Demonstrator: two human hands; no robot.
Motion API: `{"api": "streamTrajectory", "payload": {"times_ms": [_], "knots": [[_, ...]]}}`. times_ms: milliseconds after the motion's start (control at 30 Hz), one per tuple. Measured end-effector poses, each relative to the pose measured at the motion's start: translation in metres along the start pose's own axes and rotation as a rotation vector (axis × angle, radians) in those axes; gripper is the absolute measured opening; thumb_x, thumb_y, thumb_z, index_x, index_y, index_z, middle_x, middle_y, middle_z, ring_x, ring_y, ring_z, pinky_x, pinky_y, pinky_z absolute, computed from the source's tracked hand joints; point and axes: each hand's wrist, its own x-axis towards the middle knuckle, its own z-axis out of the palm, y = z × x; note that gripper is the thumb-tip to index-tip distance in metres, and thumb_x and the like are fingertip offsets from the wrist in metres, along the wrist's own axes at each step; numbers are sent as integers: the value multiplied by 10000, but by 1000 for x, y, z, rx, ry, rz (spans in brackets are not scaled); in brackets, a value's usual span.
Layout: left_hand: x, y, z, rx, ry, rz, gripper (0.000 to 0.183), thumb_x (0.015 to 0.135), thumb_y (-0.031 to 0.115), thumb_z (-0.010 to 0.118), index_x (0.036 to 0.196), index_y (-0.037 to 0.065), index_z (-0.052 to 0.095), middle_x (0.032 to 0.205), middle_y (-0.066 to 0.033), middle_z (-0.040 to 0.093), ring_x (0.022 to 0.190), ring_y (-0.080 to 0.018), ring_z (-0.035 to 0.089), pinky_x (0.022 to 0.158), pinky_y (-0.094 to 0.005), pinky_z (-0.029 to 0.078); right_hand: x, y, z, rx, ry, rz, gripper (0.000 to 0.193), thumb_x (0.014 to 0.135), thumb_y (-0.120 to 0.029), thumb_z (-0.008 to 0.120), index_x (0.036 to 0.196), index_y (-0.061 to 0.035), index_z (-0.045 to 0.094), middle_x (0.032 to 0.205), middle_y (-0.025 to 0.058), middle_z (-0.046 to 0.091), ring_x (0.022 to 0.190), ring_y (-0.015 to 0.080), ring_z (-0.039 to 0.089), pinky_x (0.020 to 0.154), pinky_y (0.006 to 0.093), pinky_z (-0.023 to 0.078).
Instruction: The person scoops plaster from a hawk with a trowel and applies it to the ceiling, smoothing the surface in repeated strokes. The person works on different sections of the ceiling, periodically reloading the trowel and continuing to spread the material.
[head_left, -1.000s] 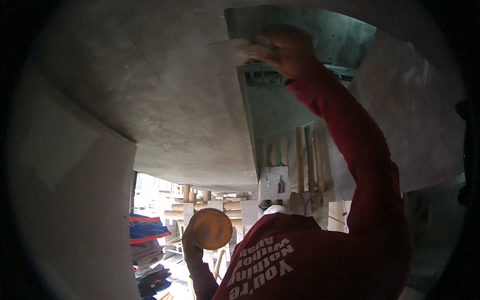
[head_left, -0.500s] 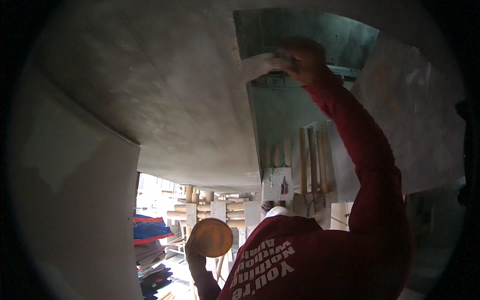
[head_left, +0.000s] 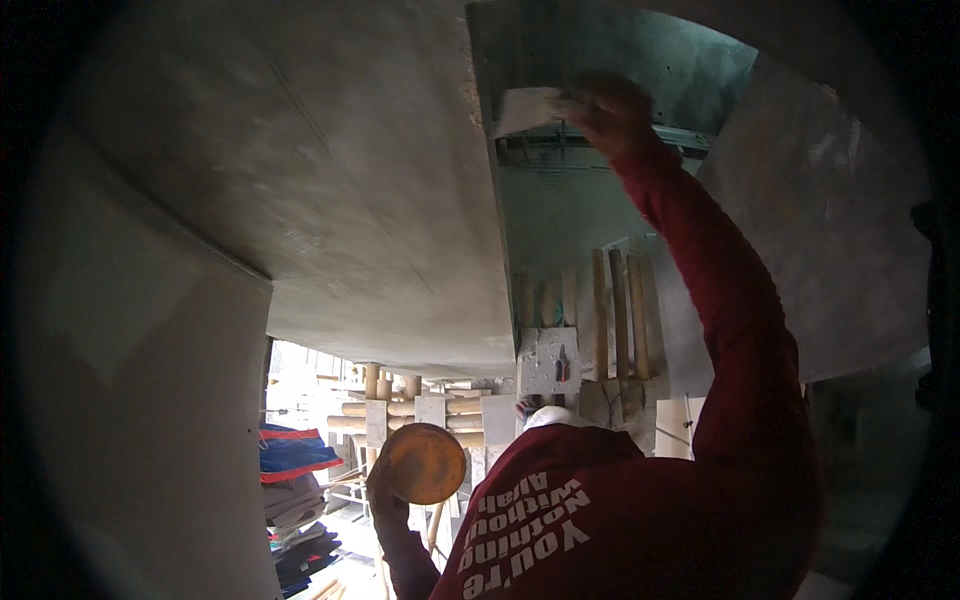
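My right hand [head_left: 610,110], on a raised arm in a dark red sleeve, is closed around one end of a flat, pale scraper blade [head_left: 528,110]. The scraper is beside the long edge of a recess [head_left: 590,205] in a grey plastered surface [head_left: 390,170]; whether it touches that edge I cannot tell. Lower down, my left hand [head_left: 385,500] grips a round, orange-brown tub [head_left: 427,464] by its side. The tub's round face is toward the view, and part of the left hand is hidden behind it.
A pale panel [head_left: 150,400] fills the left side. Wooden poles [head_left: 620,315] stand inside the recess, near a small board [head_left: 548,360] with pliers-like red handles on it. Blue and red cloth [head_left: 298,453] lies on a stack at the lower left, beside bright wooden framing [head_left: 465,408].
The blade, blurred and tilted across the recess edge before, is now straighter and a little higher. My left hand and the tub have hardly moved. The whole view has shifted slightly.
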Motion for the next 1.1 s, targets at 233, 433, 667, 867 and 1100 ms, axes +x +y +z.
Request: {"api": "streamTrajectory", "payload": {"times_ms": [233, 433, 667, 867, 1100], "knots": [[19, 3, 4, 16, 49, -39, 309, 1052, 139, 510, 1248, -73, 619, 1209, -271, 676, 1069, -429, 680, 888, -475, 550, 47, -11, 34, -214, -47, -314, 278, 738, -365, 859, 821, -129, 738, 823, 46, 703, 711, 270, 671, 639, 387, 546], [-19, -1, -1, -171, 126, -256, 354, 1036, 189, 542, 1275, -55, 635, 1198, -252, 692, 1061, -385, 696, 874, -449, 564, 20, 29, -9, -389, -16, -98, 201, 813, -305, 823, 838, -122, 742, 811, 68, 697, 720, 247, 669, 650, 372, 552], [25, 6, 9, -414, 21, -276, 407, 1055, 191, 511, 1389, -39, 547, 1299, -265, 647, 1192, -353, 652, 992, -420, 525, 40, -20, 19, -309, -108, -301, 336, 794, -392, 834, 865, -89, 709, 772, 71, 676, 686, 264, 670, 612, 386, 535], [14, 7, 3, -314, 4, -263, 454, 1082, 248, 462, 1338, -114, 562, 1286, -223, 655, 1140, -281, 653, 984, -418, 520, 40, 29, 33, -237, -242, -155, 420, 846, -480, 767, 1008, -94, 734, 937, 127, 718, 862, 326, 697, 740, 437, 554], [-21, 1, 9, -309, 74, -317, 499, 1073, 323, 470, 1312, -95, 603, 1260, -203, 669, 1155, -273, 643, 977, -398, 514, -54, 42, -40, -582, -256, 258, 420, 968, -425, 661, 1143, -43, 677, 1023, 174, 722, 965, 359, 693, 837, 450, 549]]}}
